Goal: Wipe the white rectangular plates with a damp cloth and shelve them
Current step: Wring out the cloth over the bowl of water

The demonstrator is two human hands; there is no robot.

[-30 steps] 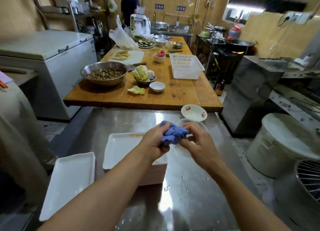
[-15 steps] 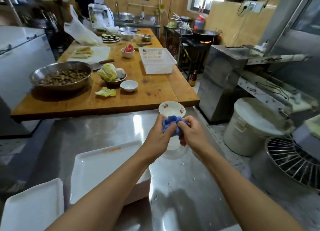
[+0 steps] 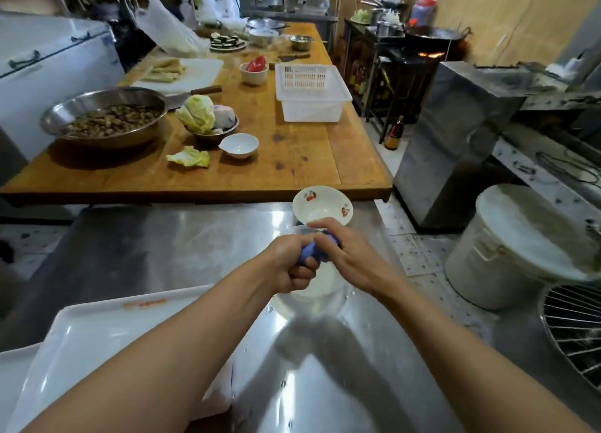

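Both my hands grip a wadded blue cloth over a clear bowl on the steel counter. My left hand is a fist around the cloth's near end. My right hand curls round its far end, and most of the cloth is hidden between them. A stack of white rectangular plates lies at the lower left under my left forearm. Another white rectangular plate shows at the left edge.
A white bowl with cherry prints sits just beyond my hands. Behind it a wooden table carries a metal basin, cabbage, small bowls and a white basket. A lidded white bucket and a wire rack stand on the floor at right.
My hands have drawn tighter together on the cloth and dropped lower over the clear bowl. The view has swung right and closer, pushing the plates toward the lower left.
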